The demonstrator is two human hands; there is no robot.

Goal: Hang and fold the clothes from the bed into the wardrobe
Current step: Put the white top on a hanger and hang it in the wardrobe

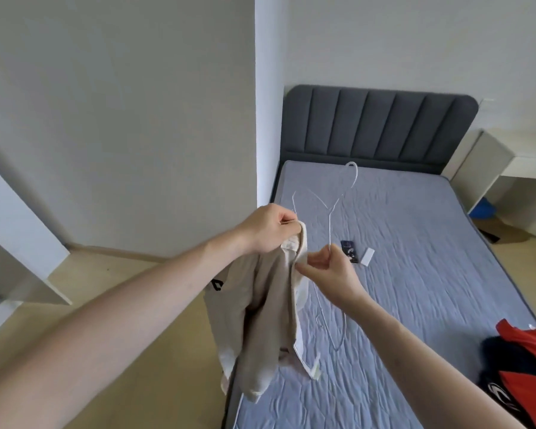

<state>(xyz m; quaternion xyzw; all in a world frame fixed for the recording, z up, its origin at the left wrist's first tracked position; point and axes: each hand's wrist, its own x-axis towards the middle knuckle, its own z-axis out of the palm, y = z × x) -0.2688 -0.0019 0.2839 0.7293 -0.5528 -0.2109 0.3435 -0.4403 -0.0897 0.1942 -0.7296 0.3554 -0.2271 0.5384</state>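
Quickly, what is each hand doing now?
Left hand: grips the beige garment at its top.
Right hand: pinches the white wire hanger and the garment's edge.

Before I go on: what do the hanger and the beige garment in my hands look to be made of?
Hanger: thin wire, probably metal with a white or pale coating, judging by its slim bent outline. Beige garment: soft matte woven cloth, perhaps cotton; it drapes limply and creases, with lighter trim along the edge. The left hand grips its top, the right hand pinches the edge.
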